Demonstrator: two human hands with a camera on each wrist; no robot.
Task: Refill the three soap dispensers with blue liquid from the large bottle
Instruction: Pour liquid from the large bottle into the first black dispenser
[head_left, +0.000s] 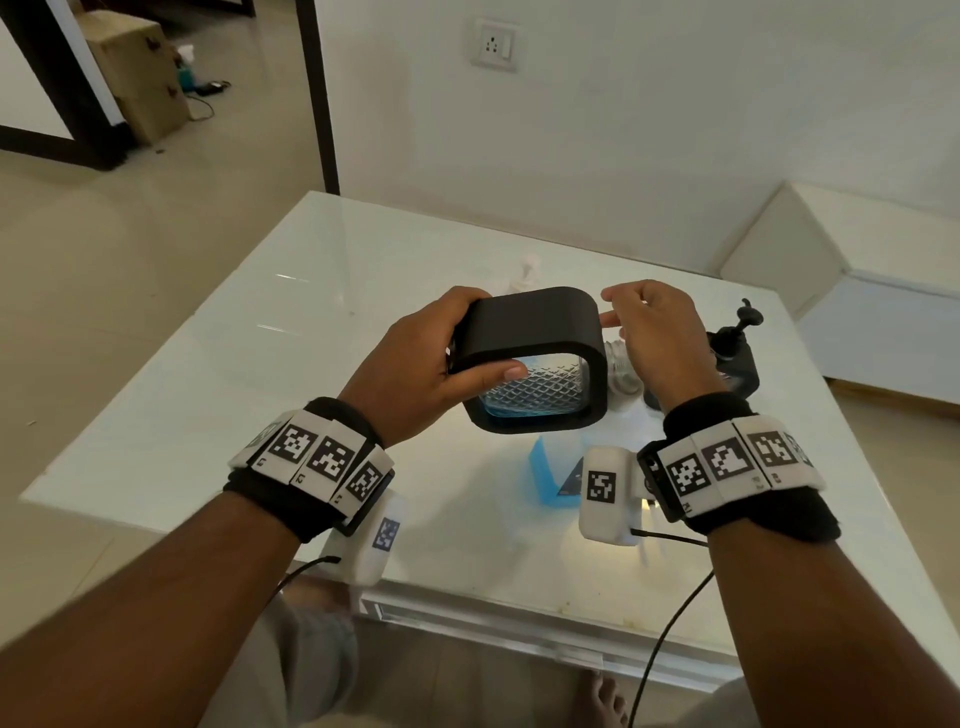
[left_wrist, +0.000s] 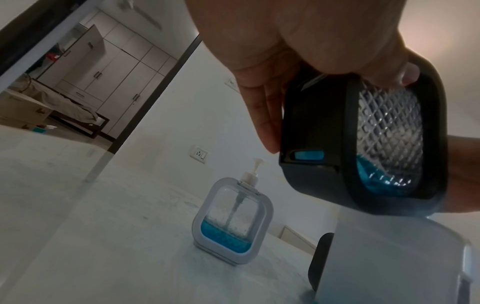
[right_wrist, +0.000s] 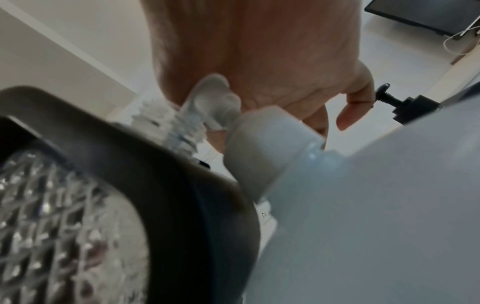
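Left hand (head_left: 415, 369) grips the black dispenser (head_left: 530, 332) (right hand (head_left: 654, 338) just beside).

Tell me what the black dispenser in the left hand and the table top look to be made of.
Black dispenser: matte black frame, probably plastic, showing no shine; its window is clear with a cut diamond pattern that glints, glass or clear plastic, I cannot tell which. Table: glossy white top, likely glass or lacquer, since it mirrors light streaks.
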